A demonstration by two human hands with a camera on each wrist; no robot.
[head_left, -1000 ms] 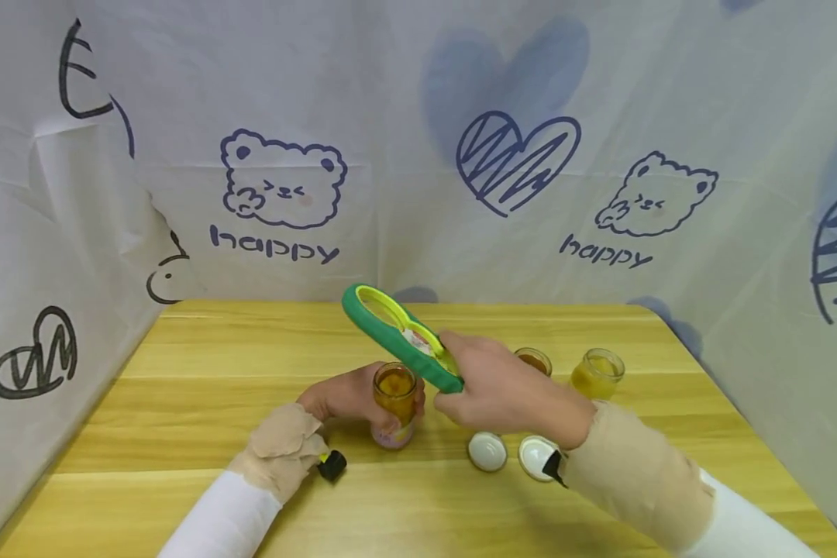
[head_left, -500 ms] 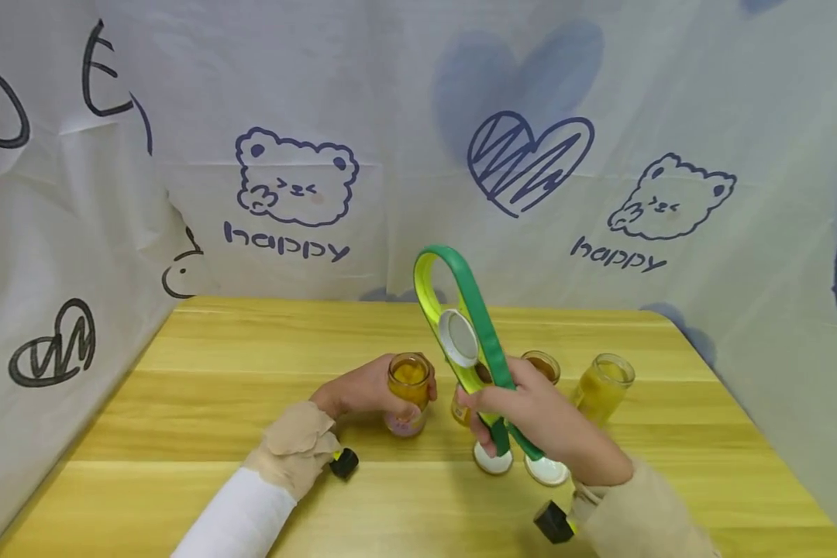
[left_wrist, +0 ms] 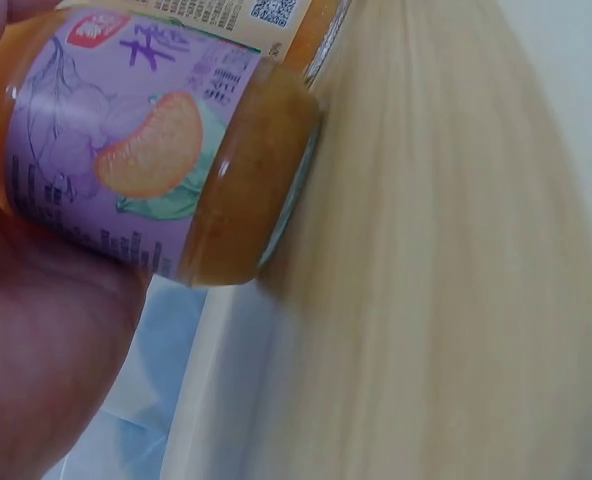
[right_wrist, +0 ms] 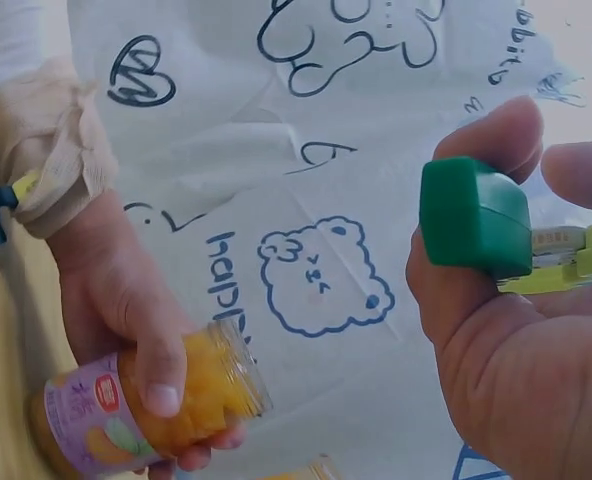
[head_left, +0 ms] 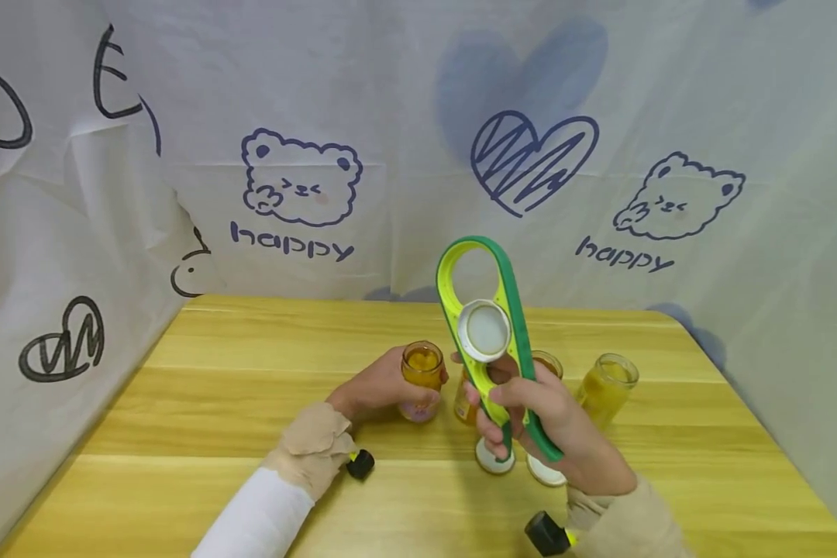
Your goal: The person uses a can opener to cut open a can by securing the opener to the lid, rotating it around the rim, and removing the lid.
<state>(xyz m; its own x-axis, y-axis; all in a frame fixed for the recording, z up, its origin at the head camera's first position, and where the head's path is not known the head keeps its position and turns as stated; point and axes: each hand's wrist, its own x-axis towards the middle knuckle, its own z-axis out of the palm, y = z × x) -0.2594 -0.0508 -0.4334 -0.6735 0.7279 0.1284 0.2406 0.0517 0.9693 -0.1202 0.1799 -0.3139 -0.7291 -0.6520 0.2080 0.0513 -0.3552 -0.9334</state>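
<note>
A glass jar [head_left: 421,368] of orange fruit stands uncapped on the table, its mouth upward. My left hand [head_left: 380,381] grips it round the side. A purple label with a fruit segment shows on that jar [left_wrist: 126,150] in the left wrist view. Raised to the right of it, my right hand [head_left: 551,407] holds a green and yellow jar opener [head_left: 518,318] by its handles, loop end up. A white lid [head_left: 487,331] sits between the opener's arms, its inner side toward the head camera. The right wrist view catches only the opener's green handle end [right_wrist: 476,218] and part of its yellow inside.
Partly behind my right hand stand an orange jar [head_left: 464,403] and another uncapped jar [head_left: 548,361]. Farther right is an uncapped jar of yellow contents [head_left: 605,387]. Two white lids lie on the wooden table [head_left: 251,449], one lid [head_left: 495,457] left of the other lid [head_left: 548,473].
The opener has moved right, away from the held jar's mouth, and turned from lying slanted to nearly upright. The lid in it now faces the head camera. My left hand keeps hold of the jar.
</note>
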